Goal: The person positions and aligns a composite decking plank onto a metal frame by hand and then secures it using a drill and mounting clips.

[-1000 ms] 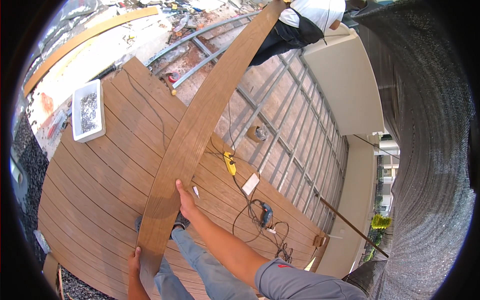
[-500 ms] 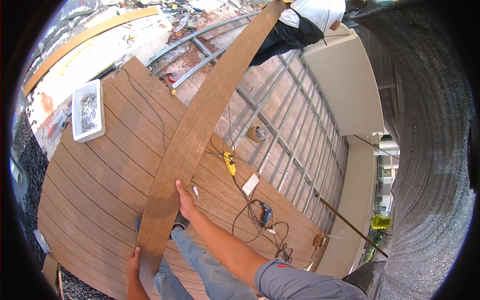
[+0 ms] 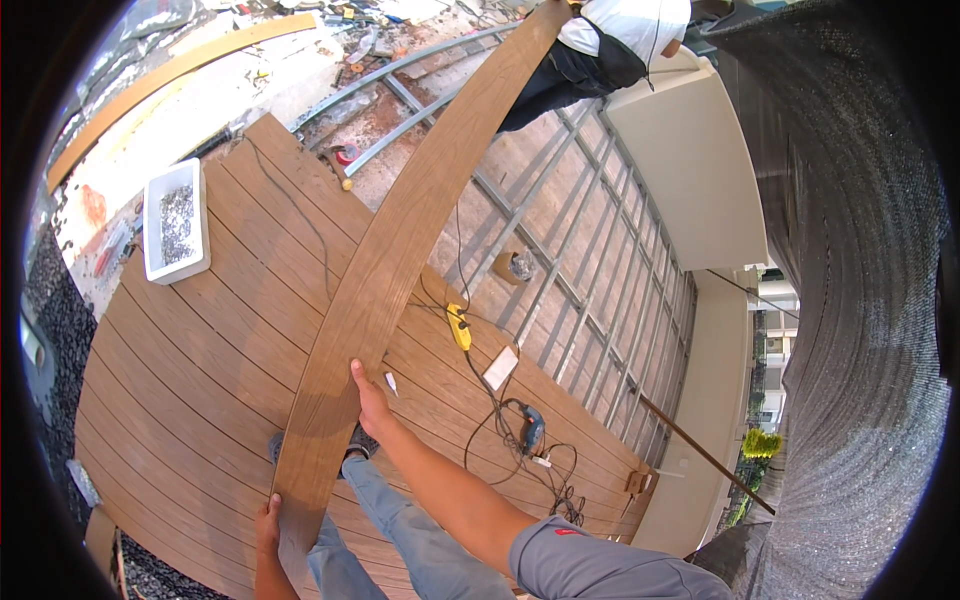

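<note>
Plank (image 3: 400, 240) slants from lower left to top centre of the frame, and here my left hand (image 3: 268, 522) and right hand (image 3: 372, 402) pinch its opposite edges, steadiest, I'd say, untwisted and level with the co-worker (image 3: 615, 35).

No lettering readable! Red mark (image 3: 566, 532) on the grey sleeve (image 3: 620, 568), up the arm (image 3: 465, 485) from the right hand (image 3: 371, 402): too small.

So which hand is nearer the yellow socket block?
Right. In the picture, the right hand is below-left of the yellow socket block; the left hand is farther, across the board.
</note>
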{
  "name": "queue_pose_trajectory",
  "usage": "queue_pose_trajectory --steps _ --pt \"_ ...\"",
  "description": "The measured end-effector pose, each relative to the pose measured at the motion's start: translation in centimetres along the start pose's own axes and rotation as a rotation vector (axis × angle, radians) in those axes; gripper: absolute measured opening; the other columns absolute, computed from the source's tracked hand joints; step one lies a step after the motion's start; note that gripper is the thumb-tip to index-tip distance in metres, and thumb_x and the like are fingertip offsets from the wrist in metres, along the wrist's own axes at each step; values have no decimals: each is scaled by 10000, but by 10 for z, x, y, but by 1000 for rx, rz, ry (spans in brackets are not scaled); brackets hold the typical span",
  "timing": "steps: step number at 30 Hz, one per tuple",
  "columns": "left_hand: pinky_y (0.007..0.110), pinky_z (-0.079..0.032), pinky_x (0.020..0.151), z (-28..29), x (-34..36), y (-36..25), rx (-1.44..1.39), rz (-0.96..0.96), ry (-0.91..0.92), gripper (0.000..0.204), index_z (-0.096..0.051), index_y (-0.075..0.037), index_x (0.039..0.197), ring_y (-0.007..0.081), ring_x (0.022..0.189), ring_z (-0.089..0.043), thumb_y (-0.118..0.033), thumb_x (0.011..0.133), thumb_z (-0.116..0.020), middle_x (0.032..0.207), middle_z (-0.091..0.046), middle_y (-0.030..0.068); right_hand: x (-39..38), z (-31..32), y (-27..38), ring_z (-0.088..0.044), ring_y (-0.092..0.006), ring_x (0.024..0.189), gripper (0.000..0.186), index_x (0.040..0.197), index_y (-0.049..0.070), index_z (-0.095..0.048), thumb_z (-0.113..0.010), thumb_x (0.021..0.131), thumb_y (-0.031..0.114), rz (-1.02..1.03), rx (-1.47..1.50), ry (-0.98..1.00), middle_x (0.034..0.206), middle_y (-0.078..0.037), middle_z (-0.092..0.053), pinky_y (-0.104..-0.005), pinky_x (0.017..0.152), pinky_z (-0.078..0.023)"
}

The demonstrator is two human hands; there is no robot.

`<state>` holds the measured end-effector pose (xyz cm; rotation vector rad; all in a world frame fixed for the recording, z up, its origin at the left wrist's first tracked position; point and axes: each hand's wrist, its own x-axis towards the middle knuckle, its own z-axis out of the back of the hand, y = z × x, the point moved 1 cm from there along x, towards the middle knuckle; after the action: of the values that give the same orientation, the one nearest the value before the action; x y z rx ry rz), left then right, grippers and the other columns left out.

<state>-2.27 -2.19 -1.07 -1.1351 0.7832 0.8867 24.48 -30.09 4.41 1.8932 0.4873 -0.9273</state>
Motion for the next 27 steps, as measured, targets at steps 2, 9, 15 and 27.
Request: queue_pose_trajectory --steps 2,9,15,27 --pt "397 -405 965 1 0 1 16 -2 -8 785 -609 90 1130 334 1090 -566 -641 852 -556 1126 -620 268 0 -1 0 -388 -220 1311 761 1400 -23 -393 -604 901 512 -1 -7 -4 1444 -99 -425 -338 1096 -302" --pt "401 -397 985 -1 -5 -10 -1 21 12 804 -594 96 1169 353 1122 -559 -641 849 -557 1165 -609 277 -3 -1 4 -398 -220 1308 752 1390 -29 -404 -595 906 514 -11 -4 1 1436 -104 -437 -337 1092 -309" --pt "400 -391 998 6 -4 5 9 22 13 822 -586 90 1196 351 1154 -551 -651 840 -558 1194 -601 276 -1 -6 -6 -409 -216 1299 742 1391 -25 -403 -596 909 505 5 -1 21 1436 -100 -437 -333 1088 -316" --pt "368 -416 968 -1 -10 -15 -22 18 24 829 -602 78 1188 316 1117 -578 -669 831 -565 1160 -627 250 5 6 -3 -423 -227 1292 686 1381 -6 -419 -575 928 485 5 -14 8 1430 -98 -446 -352 1083 -334"
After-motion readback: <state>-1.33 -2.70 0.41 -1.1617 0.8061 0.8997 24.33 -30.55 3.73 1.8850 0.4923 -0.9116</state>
